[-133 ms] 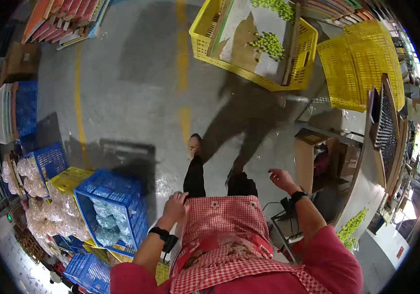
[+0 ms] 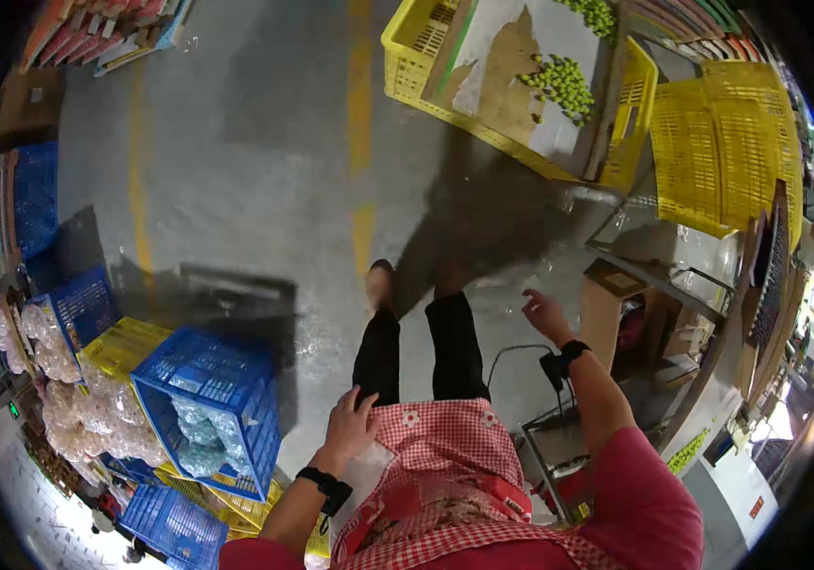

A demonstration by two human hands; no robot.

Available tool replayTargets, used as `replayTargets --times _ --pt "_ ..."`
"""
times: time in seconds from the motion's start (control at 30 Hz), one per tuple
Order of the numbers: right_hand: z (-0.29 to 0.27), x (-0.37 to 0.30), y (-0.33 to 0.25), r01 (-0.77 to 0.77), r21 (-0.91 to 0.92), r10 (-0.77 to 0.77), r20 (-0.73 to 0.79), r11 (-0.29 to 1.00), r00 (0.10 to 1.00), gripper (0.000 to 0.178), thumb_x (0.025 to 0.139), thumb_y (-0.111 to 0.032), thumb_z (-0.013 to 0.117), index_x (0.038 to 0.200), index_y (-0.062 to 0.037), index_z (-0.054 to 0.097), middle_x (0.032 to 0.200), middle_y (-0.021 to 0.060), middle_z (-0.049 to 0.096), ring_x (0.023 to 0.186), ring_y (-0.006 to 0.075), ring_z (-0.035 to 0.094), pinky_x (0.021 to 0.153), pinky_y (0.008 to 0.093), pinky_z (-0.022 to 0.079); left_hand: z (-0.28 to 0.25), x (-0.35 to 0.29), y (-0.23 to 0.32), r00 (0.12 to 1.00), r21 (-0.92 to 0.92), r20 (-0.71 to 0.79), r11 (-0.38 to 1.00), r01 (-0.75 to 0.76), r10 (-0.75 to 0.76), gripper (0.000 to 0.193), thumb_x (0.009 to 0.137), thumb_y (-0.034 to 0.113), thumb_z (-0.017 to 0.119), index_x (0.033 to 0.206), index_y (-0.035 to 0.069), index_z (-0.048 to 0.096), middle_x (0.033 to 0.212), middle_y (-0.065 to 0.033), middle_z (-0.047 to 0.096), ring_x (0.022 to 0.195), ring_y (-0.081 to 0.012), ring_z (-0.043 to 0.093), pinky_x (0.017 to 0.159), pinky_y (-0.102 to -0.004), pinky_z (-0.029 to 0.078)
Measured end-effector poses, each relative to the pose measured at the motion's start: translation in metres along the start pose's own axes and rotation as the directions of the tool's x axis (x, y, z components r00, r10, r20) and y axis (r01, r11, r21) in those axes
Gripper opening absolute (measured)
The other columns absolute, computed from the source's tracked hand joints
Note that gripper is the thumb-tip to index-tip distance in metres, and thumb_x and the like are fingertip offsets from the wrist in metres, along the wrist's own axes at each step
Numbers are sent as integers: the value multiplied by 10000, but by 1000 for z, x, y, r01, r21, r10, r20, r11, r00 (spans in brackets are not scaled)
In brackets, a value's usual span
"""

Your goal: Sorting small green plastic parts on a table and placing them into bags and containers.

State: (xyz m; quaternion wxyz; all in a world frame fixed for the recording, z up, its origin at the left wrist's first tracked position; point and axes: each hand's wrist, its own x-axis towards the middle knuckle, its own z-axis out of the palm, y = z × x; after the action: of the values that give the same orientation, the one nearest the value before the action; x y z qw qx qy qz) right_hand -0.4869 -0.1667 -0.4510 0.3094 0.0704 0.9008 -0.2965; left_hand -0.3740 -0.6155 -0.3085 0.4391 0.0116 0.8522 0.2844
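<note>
Both unclenched: L hand [image 2: 349, 432], R hand [image 2: 548, 319]; yel. crate [image 2: 407, 76] ahead R, blue crate [image 2: 209, 366] L.

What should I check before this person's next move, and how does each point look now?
1. Right hand free: ok, nothing shows in it.
2. Left hand off the checked apron: cannot tell, it is right at the edge.
3. Black cable off the right leg: cannot tell, it curves close beside it.
4. Yellow crate apart from both hands: ok.
</note>
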Motion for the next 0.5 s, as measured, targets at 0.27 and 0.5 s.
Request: replayTargets --times 0.27,0.5 --pt "117 267 107 188 -790 24 249 584 968 426 868 -369 495 1252 -183 495 1277 93 491 1169 253 463 986 480 331 -2 64 5 987 -215 -93 971 105 -128 471 737 273 630 1189 170 547 1389 -278 208 1225 -496 269 970 -580 310" --pt "86 447 257 95 -99 -85 101 990 991 532 862 -417 472 1331 -183 385 1355 101 359 1217 288 355 1003 503 235 3 69 12 981 -366 -53 917 157 -189 419 792 386 584 1183 234 574 1412 -223 210 1252 -492 244 975 -582 304"
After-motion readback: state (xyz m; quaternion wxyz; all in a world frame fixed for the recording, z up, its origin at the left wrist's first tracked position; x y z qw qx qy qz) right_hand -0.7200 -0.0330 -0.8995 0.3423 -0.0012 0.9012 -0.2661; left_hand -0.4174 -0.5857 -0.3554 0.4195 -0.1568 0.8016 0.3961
